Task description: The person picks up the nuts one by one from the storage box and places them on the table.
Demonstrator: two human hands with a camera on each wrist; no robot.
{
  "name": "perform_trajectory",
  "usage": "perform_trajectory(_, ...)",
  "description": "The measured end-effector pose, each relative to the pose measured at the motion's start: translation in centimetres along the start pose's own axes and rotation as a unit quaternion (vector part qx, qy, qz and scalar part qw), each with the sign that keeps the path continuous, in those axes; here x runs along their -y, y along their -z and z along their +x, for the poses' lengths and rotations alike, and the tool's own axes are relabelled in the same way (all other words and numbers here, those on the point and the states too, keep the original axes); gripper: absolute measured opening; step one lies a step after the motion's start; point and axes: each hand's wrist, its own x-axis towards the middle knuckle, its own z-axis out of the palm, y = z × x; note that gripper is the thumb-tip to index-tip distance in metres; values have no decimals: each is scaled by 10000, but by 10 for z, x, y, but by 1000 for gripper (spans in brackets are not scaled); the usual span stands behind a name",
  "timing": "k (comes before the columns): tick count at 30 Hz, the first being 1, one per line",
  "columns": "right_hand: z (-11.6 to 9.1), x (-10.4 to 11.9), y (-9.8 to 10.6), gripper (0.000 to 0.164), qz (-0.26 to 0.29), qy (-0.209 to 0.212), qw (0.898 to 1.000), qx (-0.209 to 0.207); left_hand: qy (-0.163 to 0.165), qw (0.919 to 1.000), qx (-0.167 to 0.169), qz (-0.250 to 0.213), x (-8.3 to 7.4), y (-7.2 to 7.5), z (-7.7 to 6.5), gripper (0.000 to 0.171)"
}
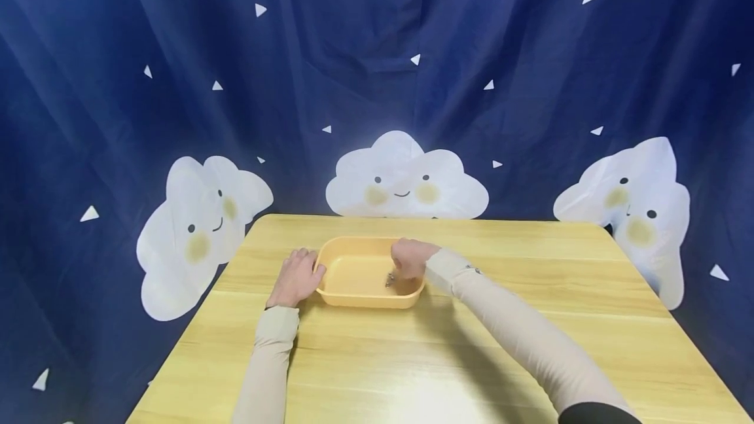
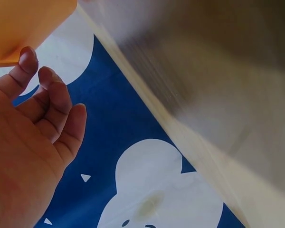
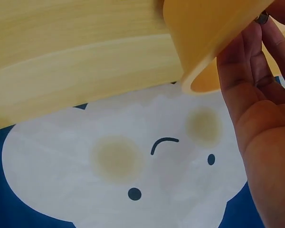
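Note:
A shallow yellow-orange plastic basin (image 1: pixel 359 300) rests on the table. At its left end my left hand (image 1: pixel 297 277) holds the rim, the thumb lying over the edge; in the left wrist view, a fingertip touches the basin wall (image 2: pixel 33 28) while the other fingers bend loosely. My right hand (image 1: pixel 410 257) reaches over the right end into the basin. Small shiny metal pieces (image 1: pixel 389 279) show just below its fingers, too small to identify. The right wrist view has one dark metal piece (image 3: pixel 262 18) pinched between the fingers, partly hidden by them.
The wooden-patterned table (image 1: pixel 365 358) extends around the basin on all sides. Behind it hangs a dark blue curtain (image 1: pixel 501 31) with white triangles and smiling clouds, close to the table's far edge.

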Motion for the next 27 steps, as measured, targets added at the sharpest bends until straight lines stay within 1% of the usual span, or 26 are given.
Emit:
perform_trajectory(4,-5,-1,4,58,96,89,9999,-27,-16,10000,-11,34,0,0,1,29)
perform_trajectory(9,-10,-6,7,61,65,134,9996,-226,15,10000,71,47,0,0,2,30)
perform_trajectory(13,-13,-8,10,61,280,174,9989,-338,43,9999,120,55,0,2,4,30)
perform_trajectory(16,-14,-10,11,59,369,182,9985,-350,59,9998,162,77,1,3,4,30)
perform_trajectory(22,-17,-13,15,53,300,304,9979,-492,138,9997,210,21,2,2,3,31)
perform_trajectory(27,-21,-19,20,48,268,372,9978,-483,180,9995,243,-35,3,2,3,33)
